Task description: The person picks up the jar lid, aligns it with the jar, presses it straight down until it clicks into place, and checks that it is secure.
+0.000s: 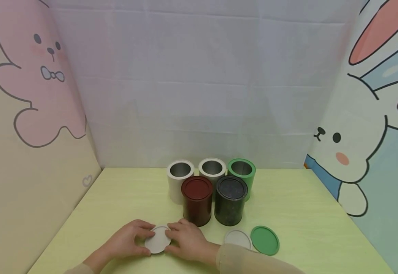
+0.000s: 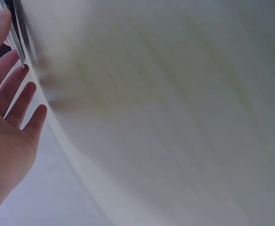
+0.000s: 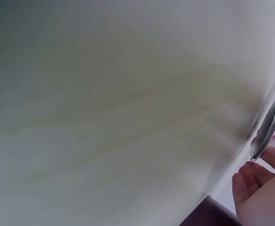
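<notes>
A round white lid [image 1: 157, 240] is held between both hands low over the front of the table. My left hand [image 1: 127, 240] pinches its left edge with thumb and fingers. On the opposite edge, my right hand [image 1: 187, 240] grips with fingertips and thumb. Seen from the left wrist, the lid [image 2: 17, 42] stands edge-on at the upper left by the fingertips. From the right wrist, the lid [image 3: 268, 129] shows a grey face and a raised rim. Just beyond the right hand stand a dark red can [image 1: 197, 209] and a black can [image 1: 229, 211], both with covered tops.
Behind those stand three topless cans: a white can [image 1: 175, 188], a second white can [image 1: 206, 177] and a green can [image 1: 250, 186]. Right of the hands, another white lid [image 1: 237, 239], partly behind the right sleeve, and a green lid [image 1: 265, 240] lie on the yellow-green table [image 1: 127, 198].
</notes>
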{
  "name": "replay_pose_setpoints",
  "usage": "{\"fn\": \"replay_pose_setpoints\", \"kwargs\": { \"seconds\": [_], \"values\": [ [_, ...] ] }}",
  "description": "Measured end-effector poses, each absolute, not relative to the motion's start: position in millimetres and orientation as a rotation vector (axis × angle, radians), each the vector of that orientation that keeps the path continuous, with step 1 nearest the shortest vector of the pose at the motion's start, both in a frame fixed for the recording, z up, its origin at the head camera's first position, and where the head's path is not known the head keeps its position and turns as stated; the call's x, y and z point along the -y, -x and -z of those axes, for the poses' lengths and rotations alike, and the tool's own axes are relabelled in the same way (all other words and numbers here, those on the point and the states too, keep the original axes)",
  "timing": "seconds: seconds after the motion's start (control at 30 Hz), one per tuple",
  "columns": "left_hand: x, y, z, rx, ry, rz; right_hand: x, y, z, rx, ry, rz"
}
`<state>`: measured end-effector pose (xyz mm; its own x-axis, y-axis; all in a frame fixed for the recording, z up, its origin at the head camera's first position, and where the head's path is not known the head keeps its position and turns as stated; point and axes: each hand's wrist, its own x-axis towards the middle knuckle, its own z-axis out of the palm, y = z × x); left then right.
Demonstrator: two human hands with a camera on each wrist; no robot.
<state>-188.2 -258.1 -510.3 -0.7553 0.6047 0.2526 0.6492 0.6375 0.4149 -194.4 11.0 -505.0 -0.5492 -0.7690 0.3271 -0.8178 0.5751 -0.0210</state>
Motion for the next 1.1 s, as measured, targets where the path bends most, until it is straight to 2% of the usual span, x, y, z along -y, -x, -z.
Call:
{"fn": "replay_pose_setpoints", "kwargs": {
  "seconds": [0.3,0.67,1.1],
  "values": [
    [253,181,503,2.646,1.06,0.805,-19,189,491,2.483,-1.309,-0.413],
    [246,174,469,2.449,1.089,0.886,-27,185,469,2.407,-1.253,-0.433],
    [239,185,444,2.202,1.215,0.936,-40,187,431,2.282,-1.215,-0.518]
  ]
}}
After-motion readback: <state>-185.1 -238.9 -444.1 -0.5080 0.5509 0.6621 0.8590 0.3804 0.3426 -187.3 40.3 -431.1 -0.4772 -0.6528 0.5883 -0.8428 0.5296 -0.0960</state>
